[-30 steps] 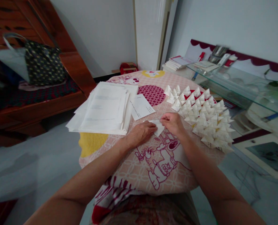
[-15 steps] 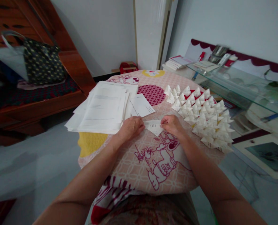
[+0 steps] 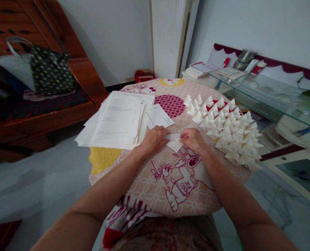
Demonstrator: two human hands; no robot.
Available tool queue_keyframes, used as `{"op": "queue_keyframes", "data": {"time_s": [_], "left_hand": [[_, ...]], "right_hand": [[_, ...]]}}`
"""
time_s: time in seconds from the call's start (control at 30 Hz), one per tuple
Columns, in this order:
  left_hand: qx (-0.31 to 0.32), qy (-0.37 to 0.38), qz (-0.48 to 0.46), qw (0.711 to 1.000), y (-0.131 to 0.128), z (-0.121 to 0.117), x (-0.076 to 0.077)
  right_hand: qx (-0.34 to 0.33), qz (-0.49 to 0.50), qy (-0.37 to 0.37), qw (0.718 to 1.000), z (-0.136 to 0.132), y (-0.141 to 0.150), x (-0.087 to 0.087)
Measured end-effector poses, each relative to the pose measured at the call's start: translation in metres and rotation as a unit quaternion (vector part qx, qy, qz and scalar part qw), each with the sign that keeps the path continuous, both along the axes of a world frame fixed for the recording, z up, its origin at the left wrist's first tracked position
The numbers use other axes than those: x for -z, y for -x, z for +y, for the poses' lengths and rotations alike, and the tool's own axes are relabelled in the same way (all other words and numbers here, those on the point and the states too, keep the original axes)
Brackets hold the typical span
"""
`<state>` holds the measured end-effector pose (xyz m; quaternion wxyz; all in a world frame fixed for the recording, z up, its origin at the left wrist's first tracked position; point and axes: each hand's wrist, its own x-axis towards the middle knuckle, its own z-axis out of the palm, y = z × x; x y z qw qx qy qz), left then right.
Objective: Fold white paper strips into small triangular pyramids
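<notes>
A small folded piece of printed paper (image 3: 175,143), pointed toward me, lies on the cloth-covered table between my hands. My left hand (image 3: 156,140) rests over its left end, fingers stretched out and lying on the paper. At the right corner, my right hand (image 3: 193,138) pinches the paper between thumb and fingertips. Just beyond my left hand is a loose printed sheet (image 3: 160,116). To the left lies a stack of printed sheets (image 3: 117,120). Many folded paper pieces (image 3: 226,129) stand in rows on the right, their points up.
A pink patterned cloth (image 3: 155,188) covers the round table. On the right, a glass shelf (image 3: 270,101) stands close to the table and carries papers and metal containers. A wooden bench (image 3: 84,83) with a dotted bag (image 3: 50,71) is at the left.
My left hand has slid a little to the right over the folded paper, and its fingers have flattened from a pinch. My right hand stays at the right corner.
</notes>
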<state>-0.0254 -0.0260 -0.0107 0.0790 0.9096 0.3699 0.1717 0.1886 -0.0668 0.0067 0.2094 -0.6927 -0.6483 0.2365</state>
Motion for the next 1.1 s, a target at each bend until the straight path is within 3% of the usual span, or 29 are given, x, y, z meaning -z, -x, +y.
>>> {"op": "queue_keyframes", "data": {"time_s": [0.17, 0.37, 0.57, 0.7, 0.83, 1.0, 1.1], "left_hand": [[-0.023, 0.037, -0.051, 0.998, 0.002, 0.003, 0.003], [-0.024, 0.131, -0.087, 0.987, 0.004, -0.001, -0.005], [-0.063, 0.158, -0.164, 0.972, 0.006, -0.007, -0.016], [-0.069, 0.114, -0.191, 0.972, 0.007, -0.010, -0.018], [-0.022, 0.022, -0.209, 0.978, 0.009, -0.012, -0.016], [0.043, -0.073, -0.193, 0.977, 0.010, -0.013, -0.013], [0.056, -0.121, -0.174, 0.976, 0.009, -0.014, -0.010]], "right_hand": [[-0.007, -0.019, -0.016, 1.000, 0.001, -0.006, 0.001], [-0.021, 0.005, -0.048, 0.999, 0.002, -0.016, 0.001], [0.032, 0.140, -0.064, 0.987, 0.004, -0.033, 0.004], [-0.010, 0.260, -0.036, 0.965, 0.003, -0.034, 0.001], [-0.019, 0.293, -0.057, 0.954, 0.002, -0.029, -0.001], [0.008, 0.269, -0.105, 0.957, 0.002, -0.023, 0.000], [-0.030, 0.215, -0.188, 0.958, 0.000, -0.021, -0.004]]}}
